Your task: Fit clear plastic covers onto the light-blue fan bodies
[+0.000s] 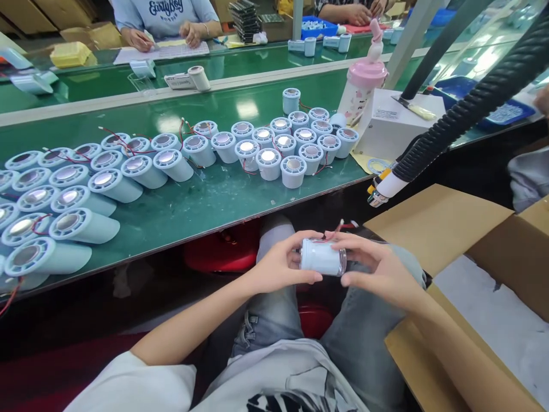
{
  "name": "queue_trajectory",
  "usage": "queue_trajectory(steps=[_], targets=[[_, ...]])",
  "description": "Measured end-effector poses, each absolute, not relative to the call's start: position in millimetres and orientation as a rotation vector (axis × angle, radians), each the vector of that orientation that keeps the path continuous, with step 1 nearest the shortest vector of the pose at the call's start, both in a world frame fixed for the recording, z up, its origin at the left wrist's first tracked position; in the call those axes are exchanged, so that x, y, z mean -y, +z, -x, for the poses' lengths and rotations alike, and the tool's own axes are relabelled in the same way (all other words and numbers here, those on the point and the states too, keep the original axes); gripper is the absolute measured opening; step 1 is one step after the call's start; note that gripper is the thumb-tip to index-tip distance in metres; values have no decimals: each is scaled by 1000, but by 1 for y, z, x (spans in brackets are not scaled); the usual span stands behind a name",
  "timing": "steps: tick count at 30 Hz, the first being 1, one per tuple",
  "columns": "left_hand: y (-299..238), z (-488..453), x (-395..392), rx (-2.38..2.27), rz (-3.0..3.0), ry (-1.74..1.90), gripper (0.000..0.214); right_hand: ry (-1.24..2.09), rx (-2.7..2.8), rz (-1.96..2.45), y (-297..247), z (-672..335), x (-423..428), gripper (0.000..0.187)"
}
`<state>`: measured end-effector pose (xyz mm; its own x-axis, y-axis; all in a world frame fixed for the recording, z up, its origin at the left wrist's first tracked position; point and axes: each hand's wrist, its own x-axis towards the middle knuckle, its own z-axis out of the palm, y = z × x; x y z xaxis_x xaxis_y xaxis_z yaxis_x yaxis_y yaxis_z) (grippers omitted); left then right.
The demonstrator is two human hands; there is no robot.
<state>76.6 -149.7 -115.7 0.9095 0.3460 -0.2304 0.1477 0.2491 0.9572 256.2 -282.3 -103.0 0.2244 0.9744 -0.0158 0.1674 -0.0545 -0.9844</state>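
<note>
Over my lap I hold a pale blue cylindrical housing lying sideways, with red wires sticking out of its top. My left hand grips its left end, thumb underneath and fingers curled over. My right hand closes around the right end, where a clear rim shows. Both hands sit below the front edge of the green workbench. Several identical blue housings with shiny metal discs and red wires stand or lie in rows on the bench.
An open cardboard box stands at my right. A black corrugated hose with a white nozzle hangs above it. A pink bottle and a white box sit on the bench. Other people work across the far bench.
</note>
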Motion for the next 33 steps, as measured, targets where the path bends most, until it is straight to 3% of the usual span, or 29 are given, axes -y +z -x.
queue_trajectory(steps=[2,4,18,33], targets=[[-114,-73,150,-468,-1225,116,70,818,1394,1520,-104,-256,285,40],[-111,-70,149,-463,-1219,91,73,728,1486,1543,-106,-254,287,37],[-102,-58,144,-293,-1513,194,78,1137,1180,1414,-101,-251,291,46],[-102,-55,144,-232,-1670,238,78,1443,852,1244,-104,-249,288,40]])
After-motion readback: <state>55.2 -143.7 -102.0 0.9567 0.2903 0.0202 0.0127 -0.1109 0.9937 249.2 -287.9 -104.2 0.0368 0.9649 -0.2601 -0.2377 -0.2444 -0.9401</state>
